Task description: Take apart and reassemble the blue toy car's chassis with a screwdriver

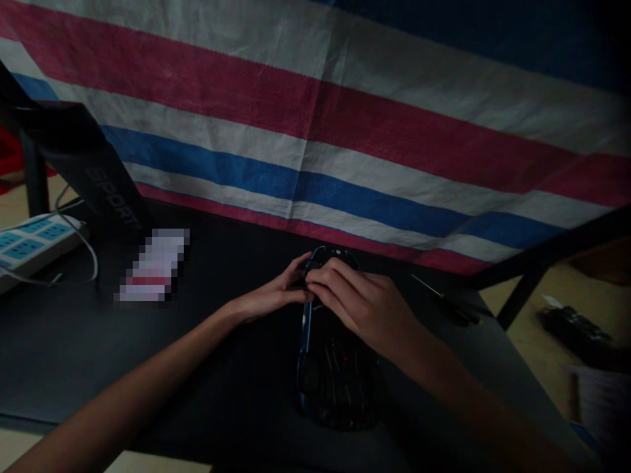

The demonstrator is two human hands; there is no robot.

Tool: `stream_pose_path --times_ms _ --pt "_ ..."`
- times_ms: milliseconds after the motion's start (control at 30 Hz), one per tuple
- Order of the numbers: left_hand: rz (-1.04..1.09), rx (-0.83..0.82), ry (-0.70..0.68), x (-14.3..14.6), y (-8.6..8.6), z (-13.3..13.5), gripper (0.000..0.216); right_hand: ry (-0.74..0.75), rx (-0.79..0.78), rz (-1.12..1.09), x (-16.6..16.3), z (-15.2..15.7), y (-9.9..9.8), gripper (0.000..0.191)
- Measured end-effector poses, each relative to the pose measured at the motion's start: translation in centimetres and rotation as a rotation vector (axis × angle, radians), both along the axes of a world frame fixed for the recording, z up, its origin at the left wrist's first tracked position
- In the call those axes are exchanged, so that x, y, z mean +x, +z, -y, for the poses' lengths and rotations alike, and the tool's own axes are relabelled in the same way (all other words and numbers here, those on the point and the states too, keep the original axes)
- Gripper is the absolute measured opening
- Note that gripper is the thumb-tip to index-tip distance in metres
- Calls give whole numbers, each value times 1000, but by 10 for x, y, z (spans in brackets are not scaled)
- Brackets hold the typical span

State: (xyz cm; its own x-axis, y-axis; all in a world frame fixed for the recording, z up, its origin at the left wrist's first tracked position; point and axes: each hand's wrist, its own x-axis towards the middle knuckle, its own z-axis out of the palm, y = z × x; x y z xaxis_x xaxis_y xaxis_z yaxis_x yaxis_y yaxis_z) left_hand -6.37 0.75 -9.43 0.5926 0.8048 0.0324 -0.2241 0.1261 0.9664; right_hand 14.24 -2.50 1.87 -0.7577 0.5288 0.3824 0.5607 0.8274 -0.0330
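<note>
Toy car (pixel 340 384), seemingly; hands (pixel 362 302) at far end.

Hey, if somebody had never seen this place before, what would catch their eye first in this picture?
Most likely the big striped sheet, its red, white and blue bands slanting across the back. Next, near the middle, the left hand and right hand meet at the far end of a dark object on the black table. At the left edge, a white power strip with blue socket panels stands out.

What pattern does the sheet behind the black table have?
Broad red, blue and whitish stripes run across the sheet; the head view shows it.
</note>
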Motion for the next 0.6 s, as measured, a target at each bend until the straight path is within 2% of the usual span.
stream_pose_path --times_ms 100,300,433,600 --pt "10 21 0 0 2 0 92 -46 8 -22 -4 0 2 28" --pt "25 -8 5 -1 3 0 96 11 -43 121 -4 0 10 32" --pt "35 -11 -8 -2 4 0 96 -12 -46 110 -4 1 12 31" --pt "-26 25 -2 -4 6 -1 96 72 -22 94 -5 0 9 37"
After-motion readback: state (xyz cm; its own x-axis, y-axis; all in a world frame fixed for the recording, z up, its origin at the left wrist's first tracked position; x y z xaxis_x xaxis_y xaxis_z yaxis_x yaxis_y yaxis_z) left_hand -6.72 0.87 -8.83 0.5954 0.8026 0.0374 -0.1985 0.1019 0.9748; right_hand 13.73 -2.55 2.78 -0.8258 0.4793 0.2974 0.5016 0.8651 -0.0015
